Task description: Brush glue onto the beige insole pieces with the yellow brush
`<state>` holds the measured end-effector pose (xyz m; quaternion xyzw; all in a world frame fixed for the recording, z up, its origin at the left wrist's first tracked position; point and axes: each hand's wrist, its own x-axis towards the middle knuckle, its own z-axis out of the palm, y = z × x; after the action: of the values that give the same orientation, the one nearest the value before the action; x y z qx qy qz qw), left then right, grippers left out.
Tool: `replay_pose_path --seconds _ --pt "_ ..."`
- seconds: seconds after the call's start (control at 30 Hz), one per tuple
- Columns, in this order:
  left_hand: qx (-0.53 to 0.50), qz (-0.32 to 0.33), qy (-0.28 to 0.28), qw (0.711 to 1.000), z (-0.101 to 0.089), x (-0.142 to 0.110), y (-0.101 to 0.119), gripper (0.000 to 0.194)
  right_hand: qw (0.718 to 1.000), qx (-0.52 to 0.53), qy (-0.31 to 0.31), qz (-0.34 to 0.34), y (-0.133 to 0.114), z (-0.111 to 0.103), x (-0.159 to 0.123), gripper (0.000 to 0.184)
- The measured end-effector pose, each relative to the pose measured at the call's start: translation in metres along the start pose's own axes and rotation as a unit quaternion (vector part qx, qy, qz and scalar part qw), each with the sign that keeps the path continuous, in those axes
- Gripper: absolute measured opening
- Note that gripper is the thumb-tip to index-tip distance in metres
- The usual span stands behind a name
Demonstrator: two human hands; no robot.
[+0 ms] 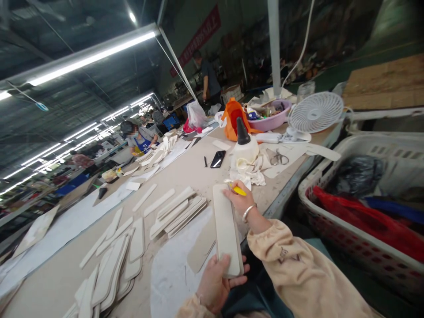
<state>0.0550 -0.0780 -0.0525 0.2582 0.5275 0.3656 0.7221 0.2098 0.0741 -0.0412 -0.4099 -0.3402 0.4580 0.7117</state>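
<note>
A long off-white panel [225, 225] with rounded corners, seemingly a stack of several, stands tilted in front of me. My left hand [216, 280] grips its lower end, thumb on the face and fingers behind. At the top edge, my right hand [242, 202] is closed around a small tool with a yellow handle [239, 191]; its fingers also touch the panel, and the tool's tip is hidden. Just left, a beige panel [202, 245] rests on a white sheet [172, 269]. Beyond it lie a neat pile of panels [180, 212] and a looser heap [112, 269].
Past my right hand are crumpled cloth [253, 170], a white bottle with a black nozzle [244, 143], a phone [217, 159], scissors [279, 157] and a fan [316, 112]. A white plastic basket [331, 138] stands at right. A co-worker [141, 139] sits farther along the table.
</note>
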Motion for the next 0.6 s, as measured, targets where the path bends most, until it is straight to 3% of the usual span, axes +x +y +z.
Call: replay_pose_path --seconds 0.2,0.43,0.6 --pt "-0.011 0.004 0.017 1.000 -0.004 0.006 -0.007 0.041 1.000 -0.024 -0.020 -0.002 0.001 0.003 -0.002 0.038" --pt "-0.019 0.004 -0.014 1.000 -0.007 0.009 -0.008 0.038 0.998 -0.039 -0.039 -0.007 0.007 0.006 -0.003 0.036" --pt "-0.010 -0.067 -0.052 0.996 -0.011 0.007 -0.005 0.043 0.999 -0.031 -0.026 -0.005 0.019 0.007 -0.002 0.036"
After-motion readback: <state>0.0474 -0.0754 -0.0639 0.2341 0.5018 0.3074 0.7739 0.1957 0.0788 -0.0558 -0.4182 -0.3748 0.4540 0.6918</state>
